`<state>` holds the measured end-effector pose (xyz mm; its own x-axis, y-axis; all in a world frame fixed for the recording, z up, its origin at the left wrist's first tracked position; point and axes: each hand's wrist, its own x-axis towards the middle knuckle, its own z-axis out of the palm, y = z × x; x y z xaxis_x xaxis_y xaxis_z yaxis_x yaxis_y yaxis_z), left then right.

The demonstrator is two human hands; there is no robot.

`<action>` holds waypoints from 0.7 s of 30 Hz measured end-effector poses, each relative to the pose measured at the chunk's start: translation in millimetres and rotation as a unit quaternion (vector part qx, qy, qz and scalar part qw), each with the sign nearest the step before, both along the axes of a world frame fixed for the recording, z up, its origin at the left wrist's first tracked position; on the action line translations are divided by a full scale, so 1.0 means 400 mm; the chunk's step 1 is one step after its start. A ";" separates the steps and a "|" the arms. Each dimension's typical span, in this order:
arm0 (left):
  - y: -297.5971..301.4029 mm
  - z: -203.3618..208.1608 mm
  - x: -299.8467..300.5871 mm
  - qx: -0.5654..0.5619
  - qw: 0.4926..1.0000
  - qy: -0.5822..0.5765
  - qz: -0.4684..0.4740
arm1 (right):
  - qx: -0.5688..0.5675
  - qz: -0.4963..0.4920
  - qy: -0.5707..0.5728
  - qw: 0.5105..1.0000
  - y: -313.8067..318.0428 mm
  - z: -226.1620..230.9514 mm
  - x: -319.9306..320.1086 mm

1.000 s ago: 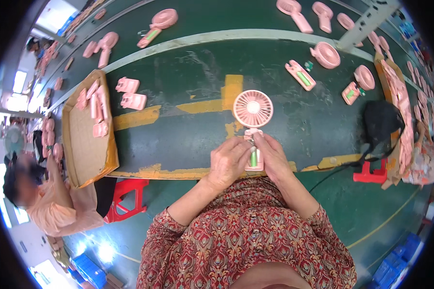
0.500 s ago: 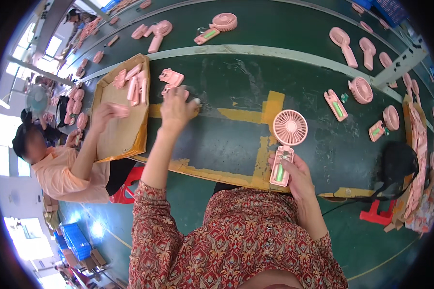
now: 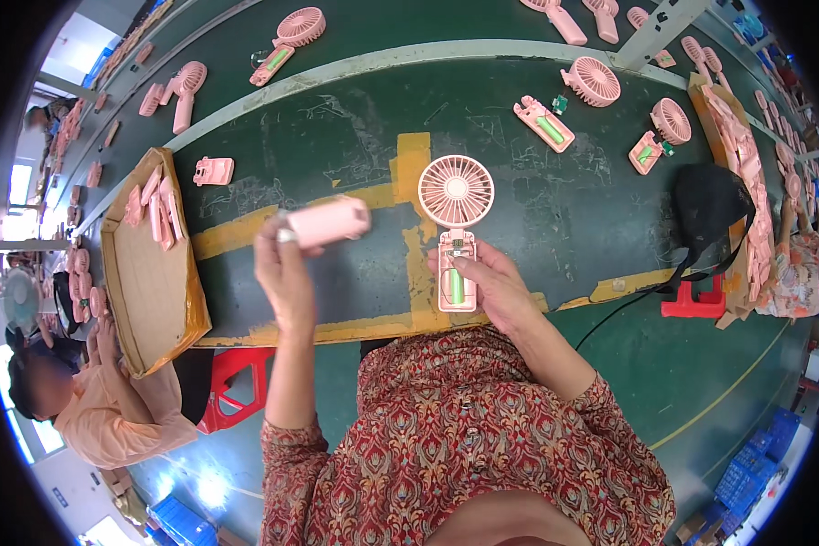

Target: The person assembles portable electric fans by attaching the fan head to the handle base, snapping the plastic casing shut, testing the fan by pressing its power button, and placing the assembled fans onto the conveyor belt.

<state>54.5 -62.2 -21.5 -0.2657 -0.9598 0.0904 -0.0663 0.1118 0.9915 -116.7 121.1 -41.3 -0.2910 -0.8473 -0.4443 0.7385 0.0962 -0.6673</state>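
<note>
Left hand (image 3: 284, 273): fingers pinching a pink cover (image 3: 329, 223) by its left end, thumb on the near side; hand and cover motion-blurred. Cover is held above the counter (image 3: 355, 282), left of the fan and apart from it. Right hand (image 3: 502, 289): fingers closed around the pink fan handle (image 3: 447, 298), thumb on its open face, a fingertip showing past the left edge. Handle is open, green cell (image 3: 456, 287) lying inside, small board and wires above it. Round fan head (image 3: 456, 190) points away from the person. Can't tell whether the fan touches the counter.

Further out: yellow tape (image 3: 414, 164) on the counter beyond the fan. One loose pink shell (image 3: 214, 171) upper left, next to a cardboard tray (image 3: 150, 314) with pink parts (image 3: 163, 214) toward its far end. Upper right, two more fans with open handles (image 3: 544, 124) and green cells. Black bag (image 3: 712, 214) at right, then a box of pink pieces (image 3: 744, 182). Metal rail (image 3: 382, 58) across the back, more pink fans past it. Co-worker (image 3: 123, 400) seated at left beside a red stool (image 3: 238, 389).
</note>
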 end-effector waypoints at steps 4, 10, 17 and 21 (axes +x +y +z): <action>0.078 -0.062 0.010 0.007 0.987 -0.139 -0.084 | -0.005 -0.004 0.001 1.000 -0.003 0.007 0.008; 0.106 0.047 -0.032 -0.271 0.864 -0.362 -0.223 | -0.008 -0.010 0.010 1.000 -0.005 0.002 0.009; 0.080 0.050 -0.038 -0.255 0.791 -0.481 -0.281 | -0.026 -0.012 0.006 1.000 -0.002 -0.010 0.010; 0.118 0.088 -0.051 -0.111 0.839 -0.462 -0.264 | -0.016 -0.014 0.004 1.000 -0.004 -0.007 0.011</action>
